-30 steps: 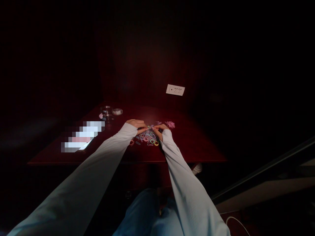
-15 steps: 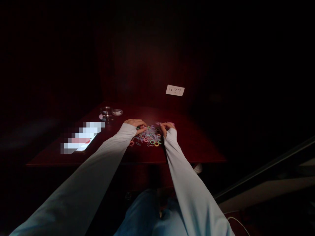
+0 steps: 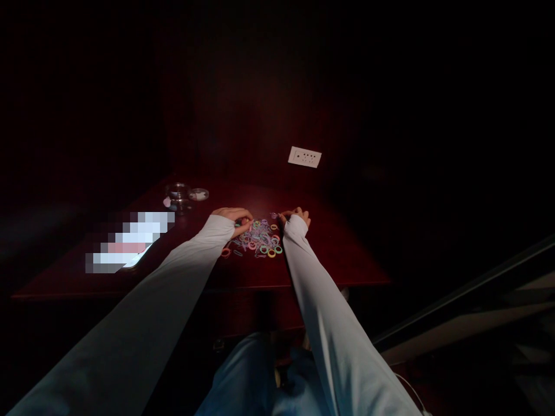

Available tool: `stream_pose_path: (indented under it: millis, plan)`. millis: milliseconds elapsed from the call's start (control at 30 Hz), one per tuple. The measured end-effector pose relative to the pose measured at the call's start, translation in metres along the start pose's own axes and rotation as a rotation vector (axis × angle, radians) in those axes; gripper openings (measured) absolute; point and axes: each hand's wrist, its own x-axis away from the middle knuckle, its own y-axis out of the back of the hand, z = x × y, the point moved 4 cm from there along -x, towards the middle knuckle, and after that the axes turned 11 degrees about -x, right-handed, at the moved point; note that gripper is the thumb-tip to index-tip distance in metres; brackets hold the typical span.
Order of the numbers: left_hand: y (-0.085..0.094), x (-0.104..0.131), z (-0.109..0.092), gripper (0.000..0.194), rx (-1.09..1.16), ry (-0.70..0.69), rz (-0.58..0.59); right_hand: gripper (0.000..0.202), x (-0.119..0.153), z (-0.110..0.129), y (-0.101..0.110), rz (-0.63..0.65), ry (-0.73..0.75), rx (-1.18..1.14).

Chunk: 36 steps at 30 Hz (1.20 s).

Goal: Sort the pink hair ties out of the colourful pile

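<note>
Glowing at near left: phone [image 3: 141,247], flat on the dark red table [image 3: 338,260], screen lit. Far side of it: clear jar [image 3: 177,193], looks open; contents too dim to tell. Small pink piece [image 3: 167,202] at its left side, clear lid [image 3: 199,195] just right of it, off the jar.

Left hand [image 3: 229,214] at the far left edge of the band pile [image 3: 260,237]. Fingers curled, narrow gap to thumb; can't tell if a band is pinched. Pile is mid-table, between the hands: small bands, mostly purple, with pink, green, yellow and orange mixed in. 1 orange-red ring [image 3: 226,253] at its near left, 1 yellow ring [image 3: 272,253] on the near edge.

Far right of pile: 1 small purple clump [image 3: 274,215], apart from the main lot, right hand [image 3: 303,215] at it. Fingertips close in, partly hidden; can't confirm a grip.

Status, my read: separation is partial at best. Most bands are loose, colours mixed; only the clump sits clearly apart. Lid not on the jar.

Far right, on the wall: white socket [image 3: 304,156].
</note>
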Motion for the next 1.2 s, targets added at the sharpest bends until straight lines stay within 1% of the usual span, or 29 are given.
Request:
stream_pose_path:
  millis: [100,333,500,600,767,867,933,1067,1200]
  plan:
    - [0.001,0.000,-0.002,0.013,0.003,-0.002,0.024,0.026,-0.001,0.000,-0.002,0.012,-0.002,0.025]
    - [0.002,0.000,-0.003,0.012,0.004,-0.002,0.017,0.026,-0.002,-0.003,-0.005,0.007,0.051,0.045]
    - [0.001,0.000,-0.001,0.013,0.019,0.021,0.006,0.025,-0.003,-0.005,-0.005,0.006,0.001,0.045]
    - [0.001,0.000,-0.002,0.015,0.024,0.035,0.029,0.024,-0.002,-0.009,-0.001,-0.059,-0.050,-0.016]
    - [0.000,0.002,-0.002,0.018,0.020,0.056,0.042,0.029,0.011,-0.018,0.017,-0.244,-0.214,-0.209]
    - [0.000,0.002,-0.002,0.020,0.018,0.066,0.037,0.035,0.019,-0.021,0.027,-0.285,-0.297,-0.210]
    - [0.001,0.003,-0.002,0.021,0.017,0.079,0.037,0.035,0.022,-0.020,0.030,-0.274,-0.313,-0.199]
    - [0.001,0.002,-0.004,0.022,0.016,0.125,0.089,0.034,0.023,-0.017,0.028,-0.245,-0.301,-0.178]
    - [0.001,0.002,-0.003,0.024,-0.002,0.170,0.121,0.031,0.024,-0.009,0.019,-0.122,-0.197,-0.082]
